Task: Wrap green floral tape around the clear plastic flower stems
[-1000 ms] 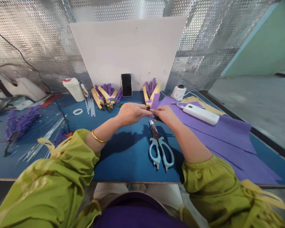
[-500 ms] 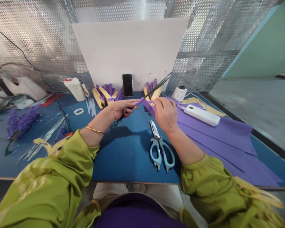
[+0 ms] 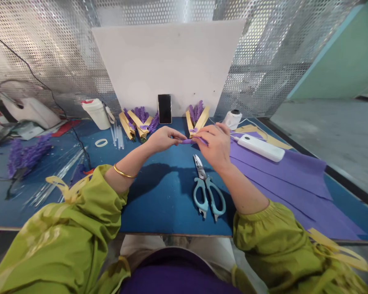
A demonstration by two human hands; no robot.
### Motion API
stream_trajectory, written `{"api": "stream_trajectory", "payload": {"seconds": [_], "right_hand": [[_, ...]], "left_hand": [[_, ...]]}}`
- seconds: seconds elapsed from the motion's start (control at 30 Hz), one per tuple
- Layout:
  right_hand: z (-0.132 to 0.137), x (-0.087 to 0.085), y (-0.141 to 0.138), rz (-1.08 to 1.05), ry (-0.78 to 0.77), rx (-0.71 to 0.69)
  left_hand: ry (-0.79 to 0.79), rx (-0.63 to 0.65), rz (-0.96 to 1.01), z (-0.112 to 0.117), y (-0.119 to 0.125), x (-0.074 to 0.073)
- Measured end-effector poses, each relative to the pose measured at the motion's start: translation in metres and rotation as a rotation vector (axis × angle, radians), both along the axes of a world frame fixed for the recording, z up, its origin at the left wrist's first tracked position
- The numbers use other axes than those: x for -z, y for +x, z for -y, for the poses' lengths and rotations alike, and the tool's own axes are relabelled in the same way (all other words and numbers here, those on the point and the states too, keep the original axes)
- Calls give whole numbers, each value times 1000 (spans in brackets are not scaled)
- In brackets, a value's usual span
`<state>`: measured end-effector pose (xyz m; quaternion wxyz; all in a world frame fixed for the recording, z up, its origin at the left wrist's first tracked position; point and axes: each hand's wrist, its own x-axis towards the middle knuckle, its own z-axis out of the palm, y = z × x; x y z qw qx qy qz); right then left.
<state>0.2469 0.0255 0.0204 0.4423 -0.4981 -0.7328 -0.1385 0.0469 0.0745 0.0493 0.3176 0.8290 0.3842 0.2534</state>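
Above the middle of the table, a narrow purple strip of paper [image 3: 188, 141] stretches between my two hands. My left hand [image 3: 165, 139], with a gold bangle at the wrist, pinches its left end. The fingers of my right hand [image 3: 214, 143] close on the right part of it. Green stems are hidden from view now. Below my right hand lies a pair of scissors [image 3: 206, 188] with light blue handles, blades slightly apart and pointing away from me. Purple paper sheets [image 3: 272, 183] are spread to the right of it.
Paper-wrapped lavender bunches [image 3: 139, 122] and a phone [image 3: 164, 109] stand by the white board [image 3: 168, 61]. A white power strip [image 3: 260, 148] lies on the sheets. At left are a white cup [image 3: 96, 113], a tape ring [image 3: 101, 143], glue sticks [image 3: 120, 136] and loose lavender [image 3: 27, 157].
The green stems that pointed up to the right have dropped out of sight. My left hand has turned and moved right, closer to my right hand.
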Motion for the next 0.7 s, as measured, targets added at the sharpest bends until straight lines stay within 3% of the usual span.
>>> {"api": "stream_trajectory", "payload": {"seconds": [0.1,0.17,0.3,0.43,0.57,0.7], "right_hand": [[-8,1,4,-276,-338,44],[-10,1,8,-444,-551,-14],[-9,-1,12,-702,-814,-197],[-8,-1,15,-743,-1011,-307],[-12,2,16,-653,-922,-302],[-13,3,10,-350,-675,-148]], "left_hand": [[465,32,-212,4,0,-2],[662,77,-298,5,0,-1],[859,170,-383,2,-1,1],[920,210,-426,-2,-3,4],[936,196,-408,-3,-3,8],[787,31,-382,-1,1,10]]}}
